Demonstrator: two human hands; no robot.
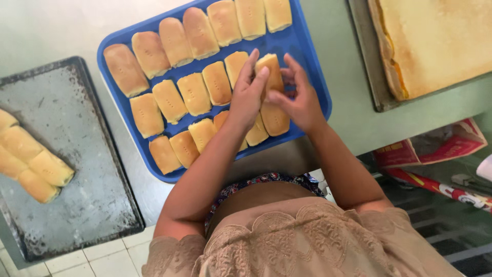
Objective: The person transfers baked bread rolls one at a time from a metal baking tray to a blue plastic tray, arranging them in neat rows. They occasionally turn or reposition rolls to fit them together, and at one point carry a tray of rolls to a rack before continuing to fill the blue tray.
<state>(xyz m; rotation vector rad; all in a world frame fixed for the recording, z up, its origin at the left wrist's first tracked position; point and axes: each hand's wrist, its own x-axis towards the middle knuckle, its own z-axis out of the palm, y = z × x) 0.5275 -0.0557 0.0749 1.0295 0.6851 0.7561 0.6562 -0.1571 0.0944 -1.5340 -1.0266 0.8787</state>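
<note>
- You hold one bread roll [270, 72] above the blue tray [310, 77], toward its 3 o'clock edge; the roll is tilted, one short end up.
- Your left hand [248, 95] pinches the roll from the 9 o'clock side, fingertips pressed on its top end. Your right hand [300, 100] closes on it from 3 o'clock, fingers curled and touching its lower side.
- Your hands and forearms cover part of the tray's nearest row, so the rolls beneath show only in part.
- Rolls on the tray [195, 94]: seven in the far row, five visible in the middle row, about six in the near row (count there uncertain, hands in the way). Rows run diagonally; neighbours touch side to side.
- Rolls are oblong, golden-brown, smooth-crusted, with small pricked dots on top.
- At 9 o'clock, just beside the blue tray: a dark metal baking sheet [82, 169], scuffed and floury, with five pale rolls [31, 164] stuck together at its left edge.
- At 2 o'clock: a second metal pan [366, 72] holding one flat sheet cake [435, 41], pale tan, yellow at its cut edge.
- All three rest on a grey-green table [338, 77].
</note>
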